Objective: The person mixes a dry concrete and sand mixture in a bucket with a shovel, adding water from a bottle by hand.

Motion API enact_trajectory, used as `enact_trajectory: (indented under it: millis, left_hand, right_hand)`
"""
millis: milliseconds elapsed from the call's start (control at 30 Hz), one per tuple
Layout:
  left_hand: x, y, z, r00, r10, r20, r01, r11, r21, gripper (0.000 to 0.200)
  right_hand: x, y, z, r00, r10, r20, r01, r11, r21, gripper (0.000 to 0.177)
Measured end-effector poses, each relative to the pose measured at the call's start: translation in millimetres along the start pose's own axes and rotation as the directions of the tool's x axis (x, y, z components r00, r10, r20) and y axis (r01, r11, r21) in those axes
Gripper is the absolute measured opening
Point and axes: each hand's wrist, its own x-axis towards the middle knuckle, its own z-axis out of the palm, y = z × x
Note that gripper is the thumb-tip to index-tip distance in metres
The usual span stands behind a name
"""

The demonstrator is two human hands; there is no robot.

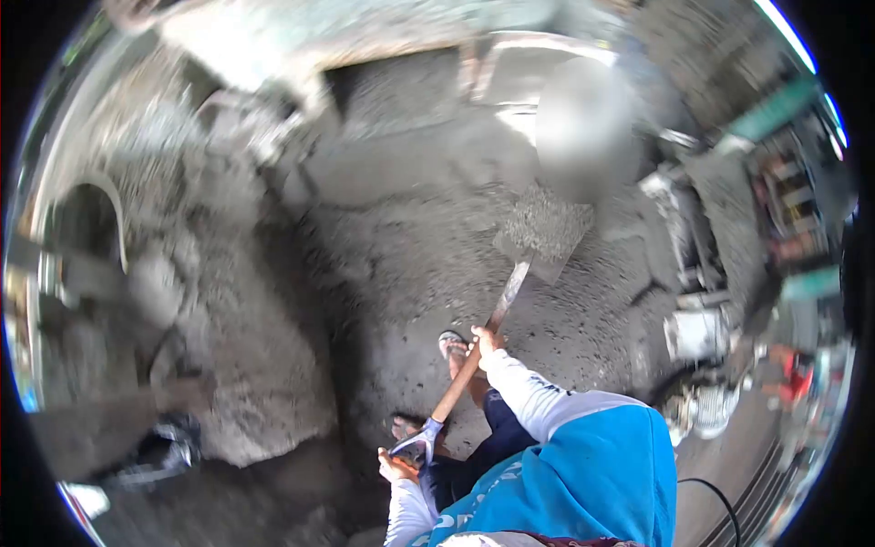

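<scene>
My left hand (397,466) is wrapped round the grip at the end of a shovel (460,387), low in the view. Further along the wooden shaft, my right hand (487,344) grips it from the right. The shovel's blade reaches forward and to the right, bearing a heap of grey, gritty wet mix (549,223). Below the blade lies a grey floor (401,246) strewn with the same grit. My feet, in sandals (450,342), stand just left of the shaft.
A large grey mound (246,337) rises on the left, with a black plastic bag (173,447) nearby. A pale-rimmed opening (547,41) and a smeared pale patch (583,128) are ahead. Along the right stand a white container (697,335), a motor-like unit (713,410) and a black cable (725,500).
</scene>
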Motion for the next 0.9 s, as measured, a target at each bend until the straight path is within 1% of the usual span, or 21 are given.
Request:
enact_trajectory:
  millis: [67, 100, 133, 167, 200, 233, 333, 367, 400, 433, 467, 533, 567, 600, 633, 667, 700, 733, 833, 867, 900]
  left_hand:
    - [-12.9, 16.6, 53.7, 0.978, -0.094, 0.188, 0.094, 0.996, 0.011, 0.054]
    - [-21.8, 23.2, 79.9, 0.955, -0.138, 0.262, 0.134, 0.99, 0.031, 0.052]
    - [-33.6, 28.5, 105.2, 0.928, -0.185, 0.324, 0.177, 0.983, 0.053, 0.05]
    - [-58.2, 41.0, 135.2, 0.905, -0.16, 0.395, 0.146, 0.987, 0.066, 0.048]
    - [-84.8, 53.9, 163.2, 0.876, -0.136, 0.463, 0.116, 0.991, 0.072, 0.046]
    - [-116.5, 65.8, 188.1, 0.803, -0.022, 0.595, -0.001, 0.999, 0.04, 0.043]
    - [-222.7, 112.3, 228.7, 0.397, 0.273, 0.876, -0.474, 0.878, -0.059, 0.035]
    - [-249.0, 125.6, 229.9, 0.116, 0.453, 0.884, -0.747, 0.626, -0.223, 0.034]
    - [-268.6, 138.5, 229.2, -0.215, 0.531, 0.82, -0.873, 0.272, -0.404, 0.034]
    - [-282.9, 147.3, 223.6, -0.321, 0.531, 0.784, -0.823, 0.253, -0.508, 0.035]
    - [-283.2, 152.4, 208.2, -0.335, 0.54, 0.772, -0.835, 0.21, -0.509, 0.035]
    - [-256.4, 155.6, 169.3, -0.194, 0.571, 0.798, -0.833, 0.334, -0.441, 0.037]
    - [-250.1, 166.9, 145.5, -0.046, 0.522, 0.852, -0.825, 0.461, -0.327, 0.036]
    - [-198.2, 148.6, 125.6, 0.0, 0.57, 0.822, -0.884, 0.383, -0.266, 0.037]
    - [-163.1, 145.1, 107.6, 0.275, 0.506, 0.817, -0.697, 0.691, -0.193, 0.039]
    - [-155.8, 146.1, 94.4, 0.572, 0.394, 0.719, -0.379, 0.905, -0.194, 0.043]
    - [-125.6, 150.7, 72.3, 0.812, 0.142, 0.566, -0.106, 0.99, -0.095, 0.046]
    - [-90.1, 146.2, 46.5, 0.883, 0.014, 0.469, 0.073, 0.983, -0.167, 0.045]
    - [2.0, 87.5, -84.4, 0.959, -0.16, 0.234, 0.237, 0.905, -0.354, 0.043]
    - [18.9, 57.5, -139.0, 0.954, -0.243, 0.177, 0.296, 0.856, -0.423, 0.042]
    - [-13.1, 50.1, -174.5, 0.948, -0.319, 0.007, 0.288, 0.845, -0.45, 0.044]
  right_hand:
    - [-43.4, -82.5, -16.3, 0.993, -0.112, 0.036, 0.107, 0.986, 0.131, 0.022]
    - [-23.9, -109.1, -38.8, 0.971, -0.189, 0.146, 0.151, 0.96, 0.237, 0.021]
    - [-61.9, -156.0, -42.7, 0.97, -0.239, 0.051, 0.219, 0.942, 0.253, 0.02]
    - [-102.6, -199.5, -48.9, 0.946, -0.323, 0.017, 0.31, 0.921, 0.237, 0.017]
    - [-105.1, -233.2, -68.5, 0.887, -0.443, 0.127, 0.384, 0.863, 0.328, 0.018]
    - [-116.0, -270.1, -83.1, 0.863, -0.489, 0.126, 0.41, 0.823, 0.393, 0.017]
    - [-174.6, -364.0, -113.2, 0.771, -0.63, 0.093, 0.506, 0.695, 0.511, 0.015]
    - [-198.7, -385.6, -118.0, 0.755, -0.65, 0.085, 0.524, 0.676, 0.518, 0.015]
    - [-220.1, -400.8, -116.5, 0.732, -0.675, 0.09, 0.541, 0.657, 0.525, 0.014]
    - [-235.6, -401.3, -108.4, 0.711, -0.689, 0.141, 0.541, 0.664, 0.516, 0.015]
    - [-247.9, -392.3, -97.1, 0.695, -0.692, 0.198, 0.535, 0.681, 0.5, 0.017]
    - [-250.5, -364.5, -71.0, 0.644, -0.661, 0.385, 0.456, 0.736, 0.501, 0.024]
    - [-242.0, -344.7, -51.2, 0.643, -0.646, 0.412, 0.428, 0.748, 0.507, 0.023]
    - [-228.9, -316.1, -24.9, 0.648, -0.613, 0.453, 0.384, 0.776, 0.5, 0.021]
    - [-211.7, -277.8, 2.7, 0.681, -0.545, 0.49, 0.36, 0.831, 0.424, 0.02]
    - [-190.8, -241.7, 25.9, 0.705, -0.48, 0.521, 0.339, 0.875, 0.346, 0.018]
    - [-171.2, -203.1, 51.5, 0.725, -0.421, 0.546, 0.323, 0.907, 0.271, 0.017]
    - [-156.1, -148.7, 80.1, 0.778, -0.376, 0.503, 0.31, 0.927, 0.213, 0.016]
    - [-114.4, 36.5, 128.7, 0.921, -0.024, 0.39, 0.12, 0.967, -0.225, 0.024]
    - [-89.6, 114.1, 127.9, 0.921, 0.053, 0.386, 0.051, 0.966, -0.255, 0.022]
    - [-91.9, 170.0, 110.7, 0.793, 0.288, 0.537, -0.083, 0.924, -0.373, 0.016]
